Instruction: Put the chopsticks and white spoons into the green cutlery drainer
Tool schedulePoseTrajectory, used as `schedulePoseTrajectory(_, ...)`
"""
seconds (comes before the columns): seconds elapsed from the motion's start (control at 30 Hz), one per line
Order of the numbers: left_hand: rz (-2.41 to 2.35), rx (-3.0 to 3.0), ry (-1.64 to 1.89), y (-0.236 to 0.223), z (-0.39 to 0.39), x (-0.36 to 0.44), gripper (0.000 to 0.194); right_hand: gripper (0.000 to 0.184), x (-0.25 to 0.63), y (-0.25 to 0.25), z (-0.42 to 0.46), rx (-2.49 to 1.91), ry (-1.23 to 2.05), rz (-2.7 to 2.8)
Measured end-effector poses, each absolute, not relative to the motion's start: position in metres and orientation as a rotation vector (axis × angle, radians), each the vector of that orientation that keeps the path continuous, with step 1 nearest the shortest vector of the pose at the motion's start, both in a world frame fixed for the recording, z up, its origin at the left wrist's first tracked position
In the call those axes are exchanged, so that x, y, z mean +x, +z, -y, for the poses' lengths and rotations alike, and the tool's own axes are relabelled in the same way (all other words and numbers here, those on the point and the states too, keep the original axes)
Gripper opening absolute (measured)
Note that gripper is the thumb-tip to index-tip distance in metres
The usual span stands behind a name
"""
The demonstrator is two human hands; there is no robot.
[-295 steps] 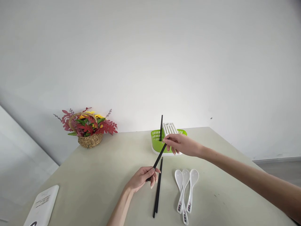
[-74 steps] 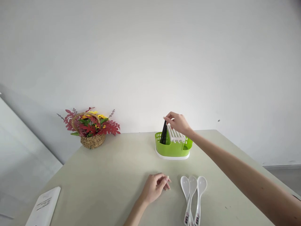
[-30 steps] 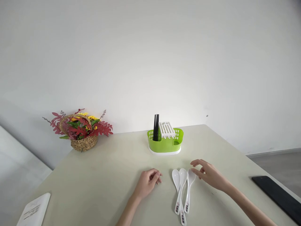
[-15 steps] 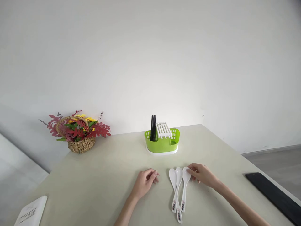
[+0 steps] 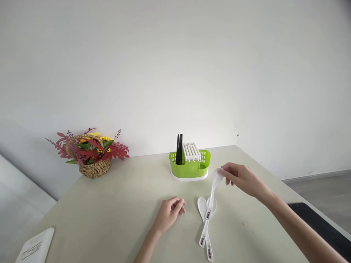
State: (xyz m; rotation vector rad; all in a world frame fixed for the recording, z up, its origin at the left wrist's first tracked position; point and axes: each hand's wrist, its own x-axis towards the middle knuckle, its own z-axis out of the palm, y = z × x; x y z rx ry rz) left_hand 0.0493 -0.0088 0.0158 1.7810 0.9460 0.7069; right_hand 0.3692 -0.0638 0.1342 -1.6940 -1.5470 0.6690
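My right hand (image 5: 241, 178) pinches a white spoon (image 5: 216, 179) by the edge of its bowl, holding it above the table with the handle slanting down to the left. Below it, two more white spoons lie crossed on the table; the left spoon's bowl (image 5: 202, 205) shows fully, while the other's bowl is partly hidden by the raised spoon. Their handles carry dark printed marks. My left hand (image 5: 169, 213) rests on the table left of the spoons, fingers curled together; whether anything is inside cannot be seen. Behind stands a green utensil caddy (image 5: 186, 171) with black chopsticks (image 5: 179, 149) upright in its left side.
A white slotted rack (image 5: 191, 151) sits over the caddy's middle. At the back left is a wicker basket (image 5: 95, 169) of red and yellow flowers. A white object with printed lines (image 5: 35, 244) lies front left, and a black flat object (image 5: 315, 223) lies along the right edge, partly behind my forearm.
My right hand has lifted the rightmost spoon off the table, moving it up and away toward the caddy. The left hand and the other two spoons look nearly unmoved.
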Motion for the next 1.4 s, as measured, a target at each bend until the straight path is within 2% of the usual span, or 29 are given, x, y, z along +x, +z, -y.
schedulePoseTrajectory(0.17, -0.912, 1.719, 0.884, 0.045, 0.017, 0.056, 0.046, 0.031, 0.309, 0.180, 0.077, -1.625, 0.389, 1.715)
schedulePoseTrajectory(0.27, -0.915, 1.792, 0.935, 0.082, 0.024, 0.062, 0.042, 0.027, 0.286, 0.178, 0.085, -1.584, 0.299, 1.810)
schedulePoseTrajectory(0.4, -0.926, 1.875, 0.790, 0.134, 0.036, 0.070, 0.042, 0.026, 0.271, 0.172, 0.093, -1.551, 0.227, 1.878)
schedulePoseTrajectory(0.53, -0.823, 1.944, 0.613, 0.164, 0.046, 0.075, 0.027, 0.026, 0.269, 0.177, 0.102, -1.521, 0.319, 1.840)
schedulePoseTrajectory(0.67, -0.851, 1.991, 0.777, 0.177, 0.034, 0.069, 0.029, 0.028, 0.284, 0.174, 0.109, -1.418, 0.548, 1.713)
schedulePoseTrajectory(0.83, -0.883, 1.792, 1.268, 0.184, -0.010, 0.054, 0.027, 0.041, 0.328, 0.109, 0.100, -1.401, 0.810, 1.522)
schedulePoseTrajectory(1.0, -0.939, 1.589, 1.575, 0.183, -0.057, 0.060, 0.018, 0.042, 0.371, 0.012, 0.091, -1.515, 0.749, 1.219)
schedulePoseTrajectory(1.17, -0.783, 1.523, 1.438, 0.169, -0.099, 0.072, 0.017, 0.036, 0.389, -0.036, 0.100, -1.619, 0.816, 1.091)
schedulePoseTrajectory(1.4, -0.774, 1.508, 1.231, 0.140, -0.129, 0.076, 0.009, 0.024, 0.379, -0.036, 0.103, -1.682, 0.681, 1.285)
